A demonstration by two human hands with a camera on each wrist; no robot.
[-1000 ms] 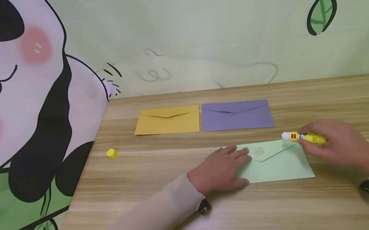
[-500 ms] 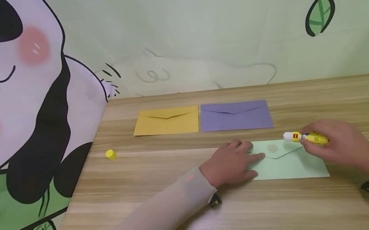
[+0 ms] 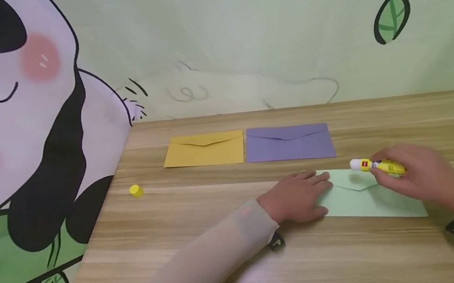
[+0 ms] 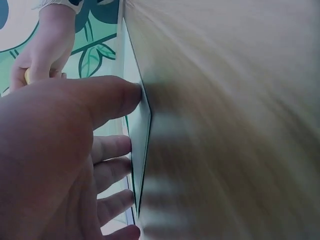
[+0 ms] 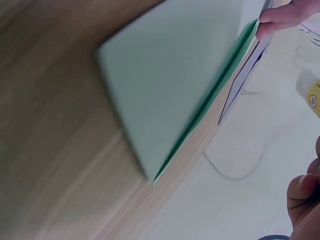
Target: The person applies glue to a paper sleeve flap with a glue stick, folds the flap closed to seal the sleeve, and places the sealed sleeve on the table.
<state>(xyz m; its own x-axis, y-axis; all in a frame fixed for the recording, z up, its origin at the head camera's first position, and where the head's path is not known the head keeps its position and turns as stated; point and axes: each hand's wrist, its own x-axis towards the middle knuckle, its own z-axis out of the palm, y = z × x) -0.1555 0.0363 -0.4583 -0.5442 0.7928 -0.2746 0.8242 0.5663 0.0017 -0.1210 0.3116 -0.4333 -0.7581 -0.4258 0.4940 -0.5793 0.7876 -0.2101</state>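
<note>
A pale green envelope [image 3: 370, 203] lies on the table, its pointed flap facing up. My left hand [image 3: 298, 198] rests on the envelope's left end, fingers spread and fairly straight. The left wrist view shows thumb and fingertips touching the envelope [image 4: 142, 125]. Above the flap's right part, my right hand [image 3: 424, 175] grips a yellow glue stick [image 3: 386, 166], its white end pointing left. In the right wrist view the glue stick [image 5: 312, 95] appears apart from the envelope [image 5: 170, 75], whose flap edge stands slightly raised.
A yellow envelope [image 3: 204, 151] and a purple envelope [image 3: 289, 143] lie side by side farther back on the wooden table [image 3: 200, 205]. Near the table's left edge sits a small yellow cap [image 3: 136, 190]. Behind the table hangs a light green printed backdrop [image 3: 240, 32].
My left hand has slid to the right, and the green envelope has shifted right with it, its right end now under the right hand. The glue stick stays nearly in place.
</note>
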